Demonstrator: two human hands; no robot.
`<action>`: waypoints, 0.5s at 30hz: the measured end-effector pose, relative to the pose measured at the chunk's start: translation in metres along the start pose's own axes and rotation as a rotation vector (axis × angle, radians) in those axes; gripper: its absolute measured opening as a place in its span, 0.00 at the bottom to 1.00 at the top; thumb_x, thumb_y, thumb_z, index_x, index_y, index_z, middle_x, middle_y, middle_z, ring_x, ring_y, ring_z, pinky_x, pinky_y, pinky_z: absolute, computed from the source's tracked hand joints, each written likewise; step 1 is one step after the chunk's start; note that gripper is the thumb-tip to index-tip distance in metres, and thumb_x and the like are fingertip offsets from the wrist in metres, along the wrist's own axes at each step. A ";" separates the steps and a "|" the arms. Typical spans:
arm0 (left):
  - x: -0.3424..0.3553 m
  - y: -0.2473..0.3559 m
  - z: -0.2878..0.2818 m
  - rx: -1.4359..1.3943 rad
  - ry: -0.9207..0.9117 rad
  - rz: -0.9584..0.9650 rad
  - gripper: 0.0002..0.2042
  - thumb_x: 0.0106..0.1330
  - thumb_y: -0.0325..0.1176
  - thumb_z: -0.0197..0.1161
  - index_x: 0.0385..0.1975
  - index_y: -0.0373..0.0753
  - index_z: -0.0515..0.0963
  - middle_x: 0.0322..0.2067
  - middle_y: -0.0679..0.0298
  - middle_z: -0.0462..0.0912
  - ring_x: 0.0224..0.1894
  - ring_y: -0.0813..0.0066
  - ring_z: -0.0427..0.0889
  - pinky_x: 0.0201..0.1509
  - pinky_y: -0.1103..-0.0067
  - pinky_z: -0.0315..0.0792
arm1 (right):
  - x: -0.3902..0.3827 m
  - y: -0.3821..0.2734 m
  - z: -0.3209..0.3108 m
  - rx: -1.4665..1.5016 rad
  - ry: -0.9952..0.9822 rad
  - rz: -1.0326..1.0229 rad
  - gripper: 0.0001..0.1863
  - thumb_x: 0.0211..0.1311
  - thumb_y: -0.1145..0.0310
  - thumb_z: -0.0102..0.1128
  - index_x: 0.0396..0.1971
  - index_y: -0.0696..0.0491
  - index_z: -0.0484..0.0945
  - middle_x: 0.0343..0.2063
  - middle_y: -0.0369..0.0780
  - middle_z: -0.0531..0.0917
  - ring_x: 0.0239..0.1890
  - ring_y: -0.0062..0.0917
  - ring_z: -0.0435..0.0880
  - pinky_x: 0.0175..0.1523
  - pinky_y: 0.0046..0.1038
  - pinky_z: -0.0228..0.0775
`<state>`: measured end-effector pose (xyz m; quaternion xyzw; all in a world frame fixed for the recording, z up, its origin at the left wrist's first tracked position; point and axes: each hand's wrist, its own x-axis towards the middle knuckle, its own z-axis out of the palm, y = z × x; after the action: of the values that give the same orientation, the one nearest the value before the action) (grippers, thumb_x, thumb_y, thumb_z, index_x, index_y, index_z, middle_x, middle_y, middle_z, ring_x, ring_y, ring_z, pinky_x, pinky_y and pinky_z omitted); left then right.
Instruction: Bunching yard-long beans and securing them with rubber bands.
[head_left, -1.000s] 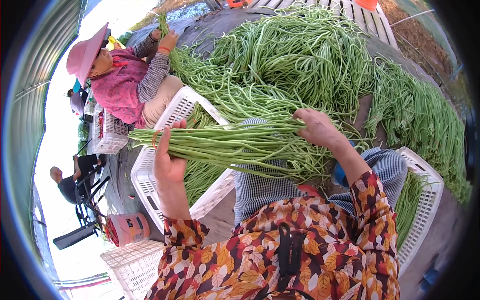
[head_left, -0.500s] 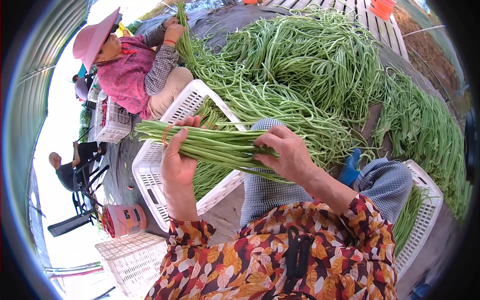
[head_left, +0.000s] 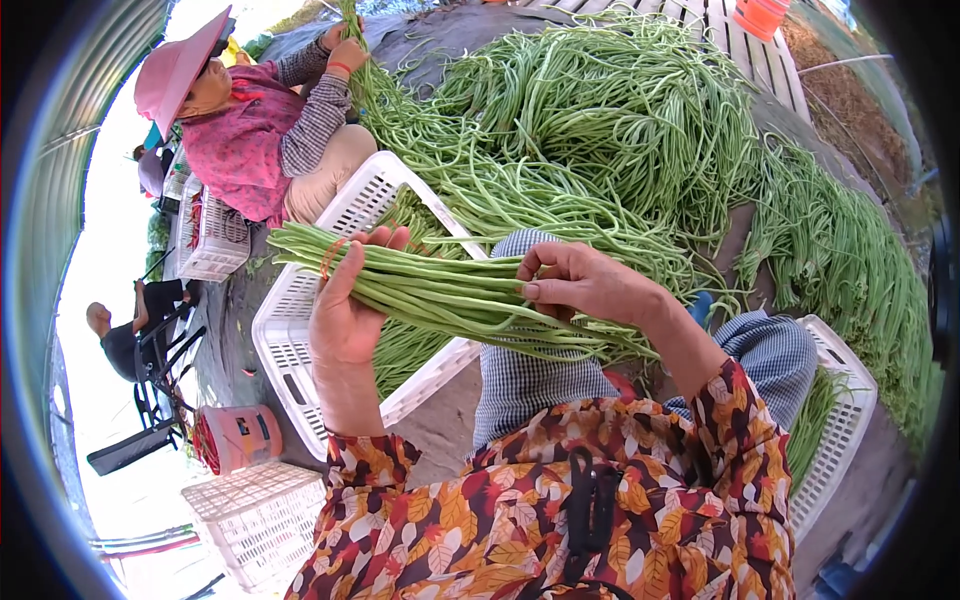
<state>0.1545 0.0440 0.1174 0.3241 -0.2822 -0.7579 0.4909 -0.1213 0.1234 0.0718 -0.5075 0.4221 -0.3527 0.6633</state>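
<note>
A bundle of long green yard-long beans (head_left: 440,282) lies across in front of me, a thin orange-red band (head_left: 330,258) around its left end. My left hand (head_left: 348,305) is wrapped round it from below near the band, thumb on the near side. My right hand (head_left: 590,285) is closed at the bundle's right part, thumb and forefinger pinched at the beans. Loose bean ends hang out below that hand, over my checked trouser leg. Under the bundle, a white slatted crate (head_left: 290,345) holds more beans.
A large heap of beans (head_left: 610,120) covers the ground ahead and to the right. A second white crate (head_left: 835,460) stands at my right. A co-worker in a pink hat (head_left: 245,130) handles beans at far left. A pink bucket (head_left: 240,437) and white crate (head_left: 260,515) stand lower left.
My right hand has slid a little right along the beans, and more bean ends now show below it. My left hand keeps its hold. The whole view has shifted slightly.
</note>
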 end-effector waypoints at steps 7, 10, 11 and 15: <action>0.004 -0.003 -0.009 -0.011 0.057 -0.006 0.08 0.65 0.29 0.60 0.42 0.36 0.73 0.44 0.54 0.79 0.57 0.52 0.73 0.60 0.58 0.69 | -0.003 0.017 -0.009 -0.067 0.095 0.051 0.10 0.63 0.69 0.57 0.39 0.58 0.72 0.25 0.38 0.81 0.29 0.19 0.81 0.34 0.22 0.73; 0.004 -0.002 -0.007 0.007 0.075 -0.009 0.09 0.64 0.29 0.61 0.41 0.36 0.73 0.44 0.56 0.79 0.56 0.55 0.74 0.60 0.58 0.69 | -0.004 0.019 -0.012 -0.641 0.573 -0.418 0.09 0.52 0.72 0.63 0.32 0.58 0.76 0.30 0.42 0.82 0.35 0.33 0.82 0.42 0.29 0.74; 0.004 -0.003 -0.006 0.007 0.073 -0.013 0.09 0.64 0.29 0.61 0.41 0.36 0.73 0.44 0.56 0.79 0.56 0.55 0.74 0.60 0.58 0.69 | -0.005 0.016 -0.012 -0.641 0.576 -0.415 0.09 0.52 0.72 0.63 0.32 0.58 0.76 0.30 0.42 0.82 0.35 0.33 0.82 0.42 0.29 0.74; 0.002 -0.002 -0.011 0.003 0.095 -0.008 0.09 0.64 0.29 0.61 0.41 0.36 0.72 0.44 0.56 0.79 0.56 0.56 0.74 0.60 0.57 0.69 | -0.008 0.004 -0.001 -0.499 0.538 -0.349 0.05 0.51 0.71 0.63 0.29 0.55 0.80 0.28 0.41 0.81 0.34 0.34 0.81 0.38 0.31 0.73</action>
<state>0.1613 0.0419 0.1081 0.3613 -0.2585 -0.7432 0.5003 -0.1253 0.1312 0.0693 -0.6065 0.5607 -0.4671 0.3155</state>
